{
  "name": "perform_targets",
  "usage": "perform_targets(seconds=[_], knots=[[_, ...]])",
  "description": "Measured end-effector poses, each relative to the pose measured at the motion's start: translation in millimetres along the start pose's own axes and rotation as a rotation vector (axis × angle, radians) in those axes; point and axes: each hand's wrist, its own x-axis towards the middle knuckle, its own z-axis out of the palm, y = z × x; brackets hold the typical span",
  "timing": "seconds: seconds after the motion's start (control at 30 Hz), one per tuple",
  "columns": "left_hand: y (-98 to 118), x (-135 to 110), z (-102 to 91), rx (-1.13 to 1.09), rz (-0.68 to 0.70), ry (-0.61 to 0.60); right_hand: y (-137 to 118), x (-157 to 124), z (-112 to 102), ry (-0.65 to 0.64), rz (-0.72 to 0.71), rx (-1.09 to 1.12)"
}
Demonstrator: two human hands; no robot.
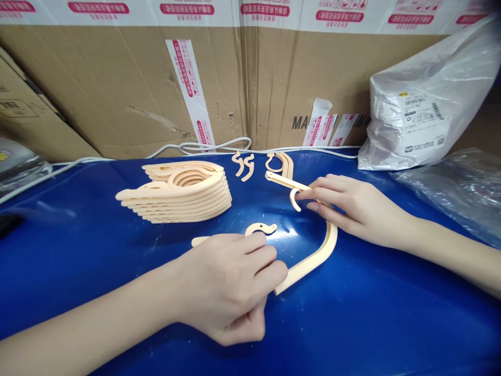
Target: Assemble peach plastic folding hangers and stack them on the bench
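Note:
My left hand (235, 282) is closed round a beige plastic hanger piece (200, 241); most of that piece is hidden under the fingers. A small curved hook part (260, 228) shows just beyond the knuckles. My right hand (348, 206) pinches a beige hanger arm (285, 181) with a small hook (294, 200) beside its fingertips. Below that hand a curved beige hanger arm (313, 261) bends down to the left, its end close to my left fingers. Whether it joins the piece in my right hand is hidden.
A stack of beige folding-hanger parts (183, 198) lies at left on the blue table (352, 324). Two S-shaped hooks (246, 168) and several curved parts (287, 166) lie at the back. Behind are a cardboard box (129, 89), a white cable (219, 148) and a plastic parcel bag (418, 109).

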Motion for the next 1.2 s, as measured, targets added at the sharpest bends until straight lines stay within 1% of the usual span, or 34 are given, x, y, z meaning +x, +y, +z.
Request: perform_targets(seconds=[0.1, 0.2, 0.3, 0.43, 0.57, 0.63, 0.7, 0.87, 0.97, 1.07, 1.2], knots=[[-2, 2, -2.8, 0.036, -0.003, -0.023, 1, 0, 3, -0.004, 0.017, -0.007], [-4, 2, -2.4, 0.129, -0.084, -0.026, 5, 0, 6, -0.020, 0.039, -0.008], [-4, -1, 0.5, 0.144, -0.180, -0.039, 8, -1, 9, -0.026, 0.051, -0.004], [-5, -4, 4.8, 0.107, -0.249, -0.069, 9, -1, 12, 0.005, 0.074, -0.018], [-2, -4, 6.2, 0.198, -0.316, -0.038, 9, 0, 12, 0.016, 0.105, -0.020], [0, -3, 6.0, 0.261, -0.332, -0.010, 8, 0, 12, 0.007, 0.124, -0.026], [1, -3, 5.6, 0.275, -0.329, 0.012, 8, 0, 11, 0.004, 0.145, -0.028], [1, -1, 4.2, 0.136, -0.331, 0.037, 7, -1, 13, 0.017, 0.187, -0.012], [1, 3, 2.6, 0.154, -0.391, 0.066, 7, -2, 13, 0.019, 0.193, -0.012], [2, 5, 1.5, 0.229, -0.428, 0.045, 7, -2, 14, 0.014, 0.188, -0.014], [3, 3, 2.8, 0.187, -0.406, 0.006, 6, -2, 14, 0.017, 0.173, -0.021]])
